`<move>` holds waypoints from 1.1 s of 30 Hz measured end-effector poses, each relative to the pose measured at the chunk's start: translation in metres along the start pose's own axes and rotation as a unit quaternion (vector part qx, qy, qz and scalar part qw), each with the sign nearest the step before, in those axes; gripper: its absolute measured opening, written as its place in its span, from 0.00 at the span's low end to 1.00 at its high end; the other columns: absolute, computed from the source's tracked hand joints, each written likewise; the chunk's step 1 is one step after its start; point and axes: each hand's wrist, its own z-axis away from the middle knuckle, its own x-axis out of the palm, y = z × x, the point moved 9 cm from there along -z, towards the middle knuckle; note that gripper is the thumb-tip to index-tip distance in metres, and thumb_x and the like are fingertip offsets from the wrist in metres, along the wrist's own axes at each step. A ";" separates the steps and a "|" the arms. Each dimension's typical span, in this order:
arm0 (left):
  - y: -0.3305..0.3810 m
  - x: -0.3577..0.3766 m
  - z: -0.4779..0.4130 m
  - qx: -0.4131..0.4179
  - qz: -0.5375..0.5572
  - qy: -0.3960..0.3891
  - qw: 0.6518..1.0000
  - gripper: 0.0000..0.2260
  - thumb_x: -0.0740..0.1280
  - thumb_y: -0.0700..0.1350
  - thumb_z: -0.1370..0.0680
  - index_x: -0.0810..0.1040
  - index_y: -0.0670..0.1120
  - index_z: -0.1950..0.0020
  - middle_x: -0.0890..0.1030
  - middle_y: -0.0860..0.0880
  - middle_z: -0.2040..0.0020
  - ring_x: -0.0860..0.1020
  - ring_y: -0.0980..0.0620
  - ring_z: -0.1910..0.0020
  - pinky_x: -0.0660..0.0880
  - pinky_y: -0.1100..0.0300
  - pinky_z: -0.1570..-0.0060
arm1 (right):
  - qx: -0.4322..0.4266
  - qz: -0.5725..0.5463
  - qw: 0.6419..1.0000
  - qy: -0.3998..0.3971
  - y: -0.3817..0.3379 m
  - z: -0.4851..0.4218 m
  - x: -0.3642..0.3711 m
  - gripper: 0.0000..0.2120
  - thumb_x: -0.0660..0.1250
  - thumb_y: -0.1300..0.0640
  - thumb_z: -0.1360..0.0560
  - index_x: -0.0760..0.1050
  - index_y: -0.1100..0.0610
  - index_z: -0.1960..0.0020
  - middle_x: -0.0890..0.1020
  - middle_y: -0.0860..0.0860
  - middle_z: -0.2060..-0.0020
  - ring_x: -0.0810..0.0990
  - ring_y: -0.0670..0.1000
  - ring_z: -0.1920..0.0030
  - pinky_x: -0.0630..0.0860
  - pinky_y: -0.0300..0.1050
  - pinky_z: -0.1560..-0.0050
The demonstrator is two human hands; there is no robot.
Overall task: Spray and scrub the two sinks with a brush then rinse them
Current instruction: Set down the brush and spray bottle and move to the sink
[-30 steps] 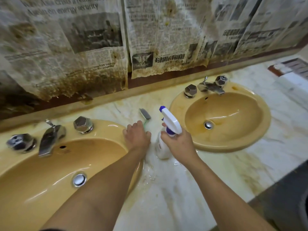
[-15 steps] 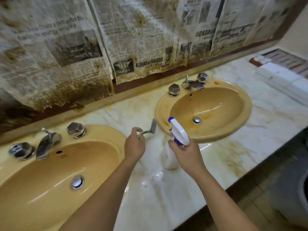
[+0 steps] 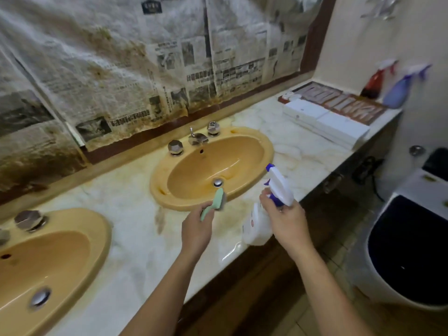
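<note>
We hold brush (image 3: pixel 214 203) in left hand (image 3: pixel 196 229), fingers wrapped on handle; right hand (image 3: pixel 286 220) clenched round spray bottle (image 3: pixel 269 209), both above bench (image 3: pixel 135 214) edge, near right sink (image 3: pixel 211 166). Aim nozzle into basin, coat evenly before scrubbing. Left sink (image 3: pixel 48 258) cut off; bottle label unreadable, trigger finger unclear.
</note>
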 end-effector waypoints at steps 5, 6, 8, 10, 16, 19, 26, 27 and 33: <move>0.040 0.054 0.013 0.003 0.010 -0.016 1.000 0.12 0.63 0.46 0.17 0.79 0.59 0.38 0.82 0.56 0.48 0.81 0.53 0.58 0.70 0.69 0.65 | 0.011 0.002 1.000 0.010 0.006 -0.017 -0.061 0.03 0.71 0.50 0.23 0.77 0.44 0.52 0.82 0.47 0.55 0.81 0.46 0.52 0.76 0.39 0.55; 0.045 0.063 0.012 0.005 0.008 -0.018 1.000 0.13 0.63 0.45 0.18 0.79 0.59 0.36 0.82 0.55 0.47 0.81 0.53 0.56 0.72 0.66 0.61 | 0.013 0.003 1.000 0.013 0.006 -0.022 -0.069 0.04 0.71 0.49 0.23 0.76 0.44 0.52 0.82 0.47 0.55 0.81 0.46 0.53 0.76 0.39 0.56; 0.053 0.080 0.007 0.008 -0.001 -0.020 1.000 0.14 0.64 0.45 0.18 0.79 0.56 0.34 0.82 0.54 0.44 0.80 0.52 0.51 0.77 0.56 0.52 | 0.015 0.008 1.000 0.017 0.008 -0.035 -0.084 0.05 0.71 0.49 0.23 0.77 0.45 0.49 0.82 0.47 0.55 0.81 0.45 0.53 0.76 0.38 0.57; 0.056 0.096 -0.002 0.004 -0.010 -0.021 1.000 0.15 0.64 0.45 0.19 0.78 0.55 0.33 0.82 0.55 0.44 0.81 0.53 0.53 0.80 0.50 0.50 | 0.020 0.009 0.999 0.024 0.011 -0.050 -0.096 0.07 0.71 0.49 0.24 0.79 0.48 0.47 0.83 0.47 0.56 0.82 0.44 0.53 0.74 0.37 0.59; 0.066 0.157 -0.053 0.003 -0.012 -0.033 0.999 0.14 0.65 0.50 0.19 0.78 0.56 0.33 0.82 0.58 0.43 0.81 0.54 0.49 0.80 0.49 0.46 | 0.031 0.027 0.999 0.016 0.014 -0.118 -0.116 0.06 0.72 0.50 0.24 0.80 0.47 0.48 0.83 0.47 0.57 0.81 0.41 0.56 0.74 0.35 0.60; 0.077 0.193 -0.088 0.004 -0.009 -0.045 0.999 0.14 0.65 0.52 0.19 0.79 0.56 0.33 0.82 0.55 0.42 0.81 0.50 0.45 0.79 0.47 0.43 | 0.031 0.041 0.999 0.018 0.008 -0.162 -0.127 0.04 0.73 0.50 0.24 0.79 0.49 0.52 0.83 0.52 0.56 0.82 0.48 0.54 0.77 0.40 0.55; 0.116 0.256 -0.157 0.011 -0.029 -0.059 0.998 0.16 0.63 0.50 0.16 0.77 0.49 0.30 0.80 0.54 0.35 0.77 0.52 0.37 0.73 0.51 0.34 | 0.041 0.069 0.996 0.024 0.005 -0.259 -0.144 0.08 0.73 0.48 0.25 0.76 0.49 0.55 0.83 0.54 0.54 0.82 0.54 0.50 0.79 0.49 0.47; 0.120 0.264 -0.164 0.010 -0.036 -0.060 0.997 0.15 0.63 0.49 0.17 0.78 0.50 0.31 0.80 0.54 0.36 0.77 0.53 0.38 0.74 0.52 0.36 | 0.043 0.073 0.996 0.022 0.006 -0.272 -0.145 0.08 0.73 0.48 0.25 0.77 0.50 0.54 0.83 0.53 0.54 0.82 0.54 0.51 0.78 0.46 0.49; 0.130 0.313 -0.204 -0.025 -0.059 -0.049 0.997 0.13 0.62 0.47 0.18 0.79 0.51 0.35 0.81 0.54 0.39 0.78 0.53 0.40 0.74 0.54 0.40 | 0.030 0.101 0.994 -0.012 0.013 -0.349 -0.160 0.10 0.73 0.50 0.24 0.79 0.55 0.48 0.83 0.52 0.54 0.81 0.53 0.51 0.77 0.40 0.56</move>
